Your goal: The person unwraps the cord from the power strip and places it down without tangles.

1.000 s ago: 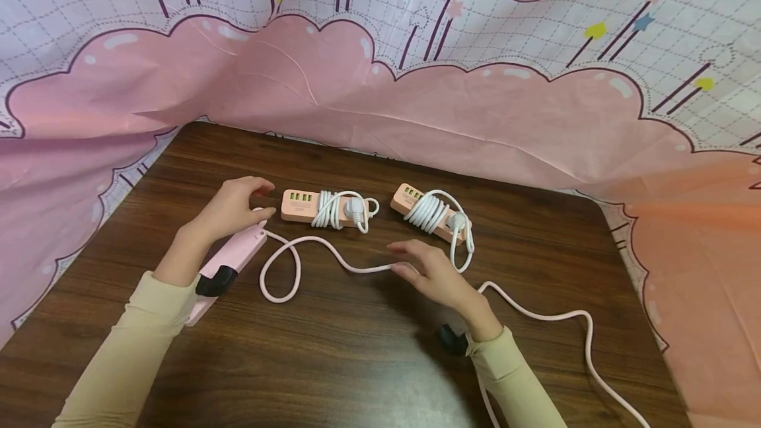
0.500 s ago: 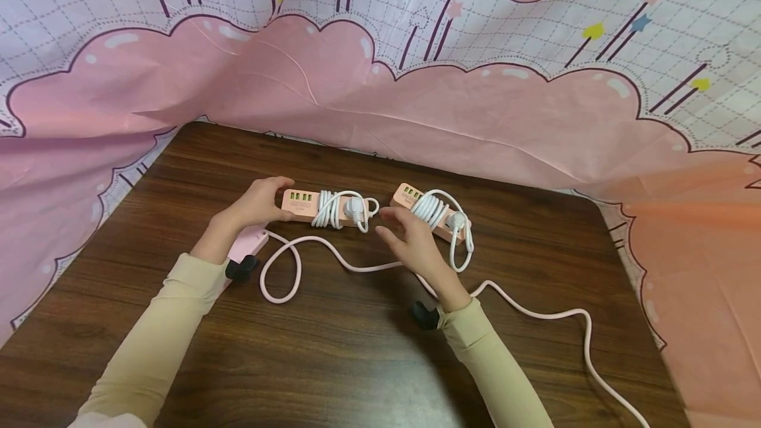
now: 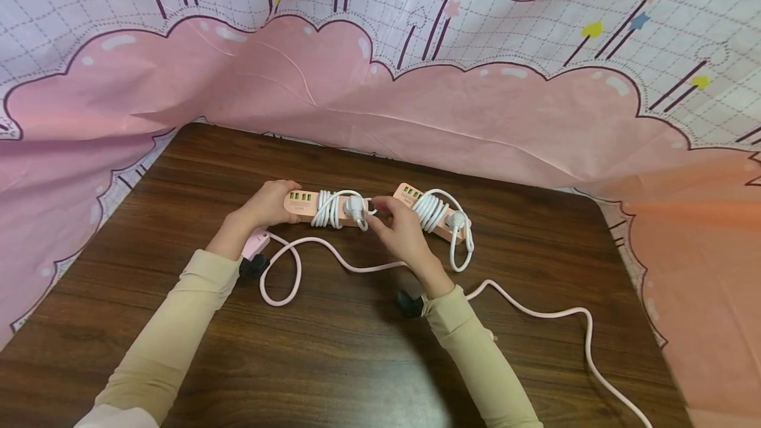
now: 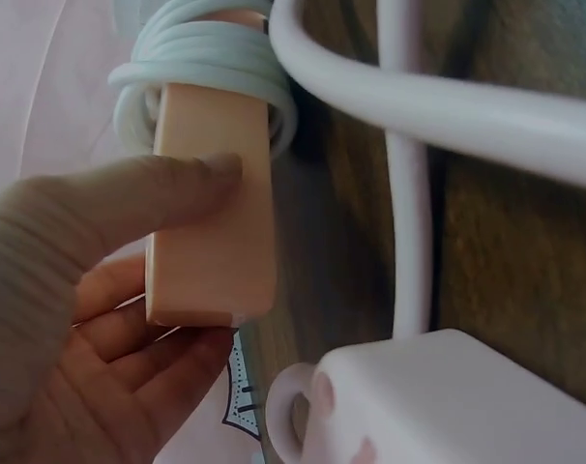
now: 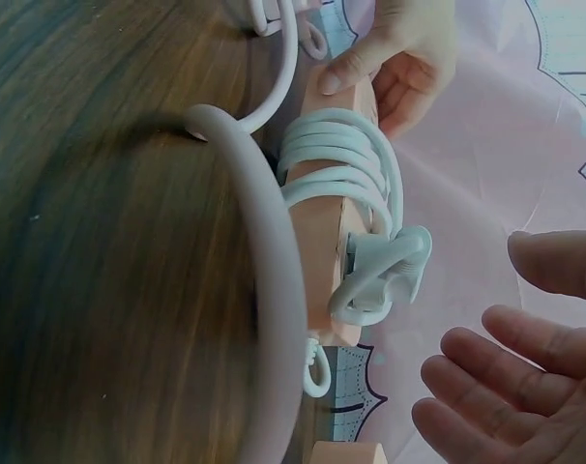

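Observation:
My left hand [image 3: 269, 205] grips the left end of a peach power strip [image 3: 300, 205], which has several USB ports and a white cord [image 3: 327, 209] wound round its middle. In the left wrist view the thumb lies across the strip's side [image 4: 216, 256] and the fingers curl behind it. A white plug [image 3: 355, 207] sits at the strip's right end. Close to that end is my right hand [image 3: 405, 233]. The right wrist view shows its fingers [image 5: 506, 377] spread and relaxed, apart from the strip, holding nothing.
A second peach power strip [image 3: 447, 228] with its own wound cord lies just right of my right hand. A pink power strip [image 3: 257, 243] lies partly under my left forearm. Its pink cord [image 3: 538, 314] loops across the brown table [image 3: 333, 362]. A patterned curtain [image 3: 250, 84] hangs behind.
My left hand has moved right from over the pink strip and taken hold of the peach strip's left end. The right hand has moved left and up toward its plug end.

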Available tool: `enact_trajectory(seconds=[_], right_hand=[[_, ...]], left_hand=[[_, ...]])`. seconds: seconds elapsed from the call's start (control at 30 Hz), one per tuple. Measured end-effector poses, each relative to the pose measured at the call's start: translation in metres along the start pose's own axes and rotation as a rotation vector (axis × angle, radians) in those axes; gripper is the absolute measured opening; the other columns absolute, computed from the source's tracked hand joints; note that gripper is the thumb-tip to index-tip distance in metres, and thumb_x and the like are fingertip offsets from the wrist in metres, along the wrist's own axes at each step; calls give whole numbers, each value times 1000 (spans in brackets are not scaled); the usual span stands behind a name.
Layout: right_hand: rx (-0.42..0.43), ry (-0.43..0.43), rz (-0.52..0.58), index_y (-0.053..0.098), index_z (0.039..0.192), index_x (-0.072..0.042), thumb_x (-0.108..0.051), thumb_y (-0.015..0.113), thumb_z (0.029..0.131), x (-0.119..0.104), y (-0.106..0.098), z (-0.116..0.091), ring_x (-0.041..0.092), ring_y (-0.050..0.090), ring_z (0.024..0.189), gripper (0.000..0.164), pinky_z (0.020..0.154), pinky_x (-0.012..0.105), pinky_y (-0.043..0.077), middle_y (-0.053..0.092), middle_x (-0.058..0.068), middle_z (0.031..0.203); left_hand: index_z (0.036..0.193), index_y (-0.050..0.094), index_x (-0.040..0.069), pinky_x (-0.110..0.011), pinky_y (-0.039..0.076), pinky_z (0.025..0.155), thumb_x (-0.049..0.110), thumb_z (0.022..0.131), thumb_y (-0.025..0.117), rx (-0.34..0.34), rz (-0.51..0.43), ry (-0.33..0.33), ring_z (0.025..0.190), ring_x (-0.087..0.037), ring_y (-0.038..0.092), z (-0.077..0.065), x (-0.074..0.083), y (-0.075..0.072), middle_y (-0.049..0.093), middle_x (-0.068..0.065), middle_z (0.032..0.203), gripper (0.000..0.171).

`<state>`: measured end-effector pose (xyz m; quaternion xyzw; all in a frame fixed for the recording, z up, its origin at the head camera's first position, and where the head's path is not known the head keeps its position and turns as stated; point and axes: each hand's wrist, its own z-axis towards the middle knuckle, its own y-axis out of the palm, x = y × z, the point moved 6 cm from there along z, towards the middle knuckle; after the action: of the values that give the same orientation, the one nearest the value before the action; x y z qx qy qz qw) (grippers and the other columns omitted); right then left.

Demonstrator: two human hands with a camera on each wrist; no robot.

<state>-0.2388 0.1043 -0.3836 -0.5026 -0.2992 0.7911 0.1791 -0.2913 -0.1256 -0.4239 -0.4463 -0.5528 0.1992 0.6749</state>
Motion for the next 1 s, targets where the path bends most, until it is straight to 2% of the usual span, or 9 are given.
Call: enact_trajectory(seconds=[0.13,0.37,0.6,0.83,1.0], right_hand=[[-2,11,8,61,111,5,-10,66,86,-1,2,3,32,60,100,29,80,46,50,64,21,106],[-18,-6,6,60,112,6,-10,66,86,-7,0,6,34,59,100,31,82,44,49,63,22,108],[21,-48,26,61,111,6,-7,67,85,-12,-8,5,32,59,100,29,81,47,49,63,21,107],[117,-140,106,61,109,8,-5,64,88,-33,-29,0,31,61,95,25,81,43,52,63,21,101],[181,-212,58,63,107,4,-9,65,87,-56,-47,-2,28,61,88,24,75,32,54,62,17,95]], left_hand=[[122,54,-8,-49,40,91,13,67,81,12,-8,9,102,-37,52,1,0,1,60,-24,113,64],[114,60,-6,-45,43,82,16,66,82,69,8,65,91,-32,57,-4,-1,-5,65,-21,103,57],[113,60,-7,-45,44,80,15,66,83,155,-54,104,87,-31,57,-17,3,-19,65,-21,101,57],[109,62,-7,-34,44,66,12,63,85,288,-101,173,74,-25,55,-36,26,-44,66,-19,92,54],[107,63,-7,-18,46,59,7,60,87,348,-190,234,69,-19,57,-45,47,-53,66,-16,89,54]])
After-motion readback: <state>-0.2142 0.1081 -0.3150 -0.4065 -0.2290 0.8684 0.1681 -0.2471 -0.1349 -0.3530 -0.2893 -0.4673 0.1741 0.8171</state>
